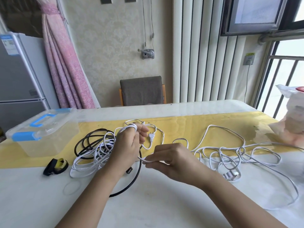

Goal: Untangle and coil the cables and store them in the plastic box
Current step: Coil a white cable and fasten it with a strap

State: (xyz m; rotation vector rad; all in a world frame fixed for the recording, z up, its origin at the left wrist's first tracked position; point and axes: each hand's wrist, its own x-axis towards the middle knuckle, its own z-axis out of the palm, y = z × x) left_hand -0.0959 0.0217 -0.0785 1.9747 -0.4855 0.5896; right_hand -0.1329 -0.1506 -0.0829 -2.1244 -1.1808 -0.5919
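Head cam: looks down over both forearms at a white table (164, 203) with a yellow runner (189, 125) across it

Hard to see: the white pile (88, 160) on the left is knotted up with the black cable (139, 171), and honestly I can't tell how many leads are in there; the left wrist covers part of it; a small silvery thing (230, 176) among the loops on the right is too blurry to name; a plastic bag (292, 116) at far right is cut off by the frame edge

Left hand (126, 145): raised over the runner, back of the hand toward the camera; fingers curled, with several turns of white cable (130, 127) wound round them, so it's gripping that cable; a two-pin plug (151, 137) hangs just beside the fingers

Right hand (171, 157): lower and nearer, knuckles up; thumb and fingertips pinch a strand of white cable that runs across from under the left hand

Loose cable: the rest sprawls in open loops to the right over runner and table

Black connector (129, 170): peeks out under the left wrist

Plastic box (46, 134): clear, blue handle and latches, lid on; sits far left on the runner, well apart from both hands

Strap roll (56, 164): black and yellow, near the box's front
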